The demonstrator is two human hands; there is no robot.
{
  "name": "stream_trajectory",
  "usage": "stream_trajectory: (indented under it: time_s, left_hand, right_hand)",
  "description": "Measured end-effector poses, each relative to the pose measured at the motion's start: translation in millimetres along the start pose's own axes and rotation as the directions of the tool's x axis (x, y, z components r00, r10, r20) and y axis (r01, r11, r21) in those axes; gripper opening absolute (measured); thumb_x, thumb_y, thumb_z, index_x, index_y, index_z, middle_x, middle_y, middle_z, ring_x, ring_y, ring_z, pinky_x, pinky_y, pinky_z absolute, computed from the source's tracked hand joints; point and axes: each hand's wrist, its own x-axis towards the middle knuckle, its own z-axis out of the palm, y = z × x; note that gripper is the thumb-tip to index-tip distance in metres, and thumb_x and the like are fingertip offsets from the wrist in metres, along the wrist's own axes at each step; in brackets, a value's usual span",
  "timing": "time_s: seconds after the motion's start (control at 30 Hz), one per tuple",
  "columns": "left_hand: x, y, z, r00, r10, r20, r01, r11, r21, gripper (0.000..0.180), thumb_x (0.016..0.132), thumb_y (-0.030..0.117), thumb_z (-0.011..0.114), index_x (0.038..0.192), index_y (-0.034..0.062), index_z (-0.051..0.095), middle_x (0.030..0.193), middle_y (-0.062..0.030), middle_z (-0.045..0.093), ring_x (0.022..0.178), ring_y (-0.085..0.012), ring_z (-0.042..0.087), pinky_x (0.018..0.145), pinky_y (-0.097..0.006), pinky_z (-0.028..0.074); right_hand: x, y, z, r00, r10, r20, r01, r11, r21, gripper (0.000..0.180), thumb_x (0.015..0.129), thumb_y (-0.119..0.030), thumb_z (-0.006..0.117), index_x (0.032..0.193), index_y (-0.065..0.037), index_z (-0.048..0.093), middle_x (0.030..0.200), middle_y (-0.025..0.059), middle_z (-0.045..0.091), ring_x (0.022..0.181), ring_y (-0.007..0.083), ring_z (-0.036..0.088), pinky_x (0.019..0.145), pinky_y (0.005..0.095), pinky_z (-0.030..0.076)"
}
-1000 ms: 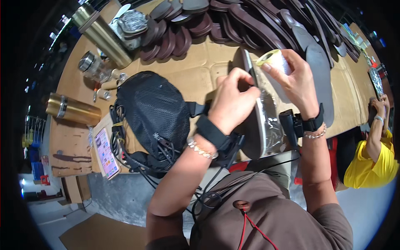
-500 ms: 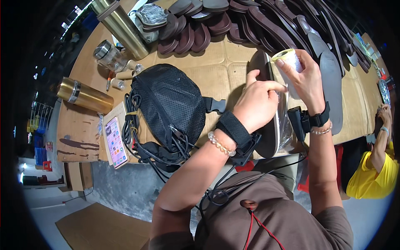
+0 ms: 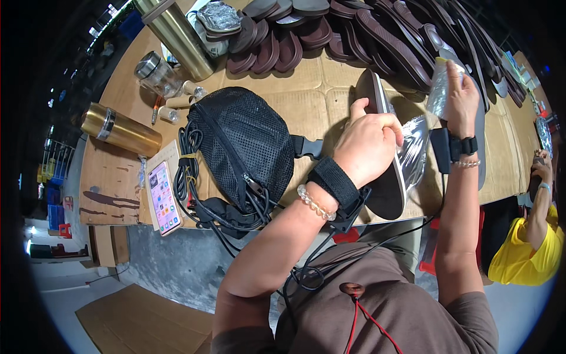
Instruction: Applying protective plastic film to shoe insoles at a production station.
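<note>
A dark brown shoe sole [image 3: 384,197] with a pale edge stands tilted on the cardboard-covered table in front of me. My left hand [image 3: 367,144] grips it from the left, fingers bent over its upper edge. Clear plastic film [image 3: 414,147] runs from the sole's right side toward a roll of clear film [image 3: 437,94]. Closed around that roll is my right hand [image 3: 463,103], held off to the right of the sole. The left fingertips meet the film near the sole's edge; the exact contact is hidden.
Brown soles [image 3: 383,41] lie heaped along the far side. A black mesh bag [image 3: 242,147] with coiled cables, a phone [image 3: 162,197], a gold flask [image 3: 121,131], a tall flask [image 3: 180,44] and a glass jar [image 3: 158,74] occupy the left. At far right works another person [image 3: 525,245].
My right hand has moved right and away from the sole with the roll, drawing film out between them. The left hand and sole stay nearly in place.
</note>
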Motion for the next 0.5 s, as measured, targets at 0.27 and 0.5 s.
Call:
stream_trajectory:
  time_s: [0.27,0.5]
  left_hand:
    - [-5,-7,-10,0.997,-0.051,0.059,0.054,0.997,-0.053,0.029,0.096,0.01,0.045,0.088,0.0062,0.072,0.074,-0.0102,0.065,0.112,-0.0342,0.058,0.127,-0.047,0.023]
    - [-6,-1,-7,0.99,-0.124,0.068,0.127,0.991,-0.034,0.026,0.097,0.01,0.05,0.108,0.0088,0.074,0.099,-0.0151,0.067,0.116,-0.0313,0.055,0.113,-0.043,0.041]
  right_hand:
    - [76,39,-73,0.903,-0.012,-0.43,-0.128,0.947,-0.295,0.078,0.101,-0.074,0.047,0.107,-0.002,0.077,0.072,0.0072,0.069,0.056,0.0152,0.062,0.052,0.0329,0.049]
    - [42,5,-114,0.98,-0.2,0.006,0.2,0.98,-0.005,0.035,0.103,-0.027,0.071,0.128,-0.003,0.068,0.112,0.0085,0.075,0.091,0.0152,0.073,0.079,0.0273,0.059]
